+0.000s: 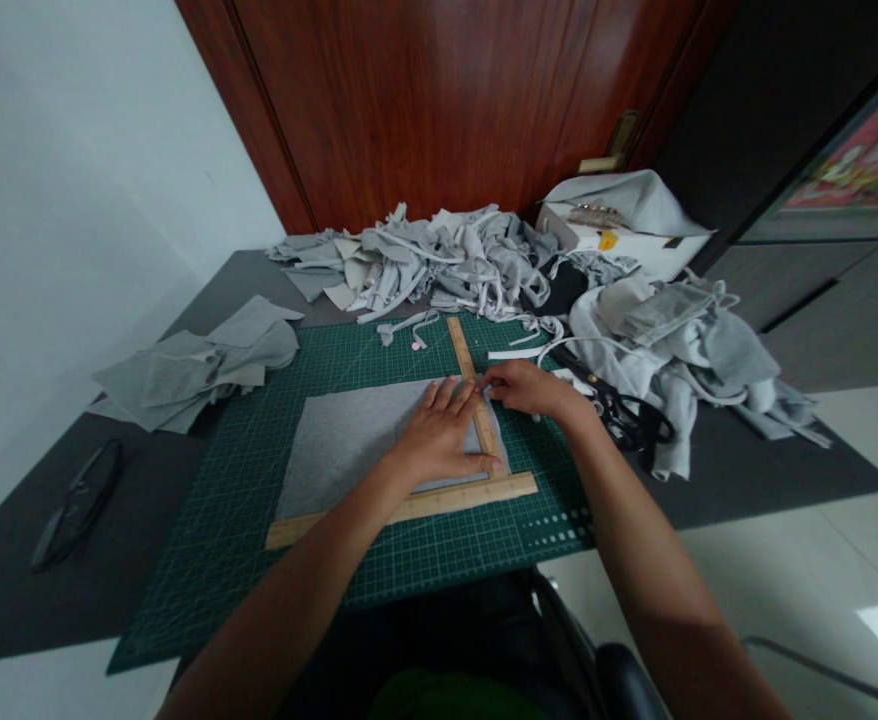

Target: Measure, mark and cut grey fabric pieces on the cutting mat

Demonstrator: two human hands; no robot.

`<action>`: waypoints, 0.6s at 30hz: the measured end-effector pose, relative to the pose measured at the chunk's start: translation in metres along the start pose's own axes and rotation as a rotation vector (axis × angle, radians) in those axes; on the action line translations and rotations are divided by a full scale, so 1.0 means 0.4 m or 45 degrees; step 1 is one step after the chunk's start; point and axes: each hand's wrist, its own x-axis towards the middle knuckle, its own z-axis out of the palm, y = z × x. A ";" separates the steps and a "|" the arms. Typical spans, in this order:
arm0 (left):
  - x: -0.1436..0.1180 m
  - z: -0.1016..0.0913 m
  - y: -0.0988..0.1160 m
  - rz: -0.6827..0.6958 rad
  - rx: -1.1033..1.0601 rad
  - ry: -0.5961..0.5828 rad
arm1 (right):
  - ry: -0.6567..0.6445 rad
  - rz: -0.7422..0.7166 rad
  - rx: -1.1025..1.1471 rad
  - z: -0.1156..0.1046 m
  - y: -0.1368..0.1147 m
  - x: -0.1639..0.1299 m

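Observation:
A rectangular piece of grey fabric lies flat on the green cutting mat. Across its near and right edges rests a wooden T-shaped ruler. My left hand presses down with fingers stretched out, partly on the fabric and partly on the ruler's upright arm. At the fabric's far right corner, just beside the ruler, my right hand has its fingers pinched together. What sits between those fingertips is too small to make out.
Cut grey fabric pieces lie at the left, above eyeglasses. Fabric scraps are heaped along the back. Black-handled scissors rest right of my right hand, against more grey cloth. A white box stands behind.

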 end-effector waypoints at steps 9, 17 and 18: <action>-0.002 0.002 -0.001 0.010 0.001 0.009 | -0.214 0.130 0.137 -0.010 -0.034 -0.037; 0.002 0.003 0.000 0.013 0.017 0.028 | -0.454 0.309 0.394 -0.016 -0.067 -0.067; 0.001 0.002 0.000 0.010 0.020 0.025 | -0.472 0.321 0.411 -0.017 -0.071 -0.070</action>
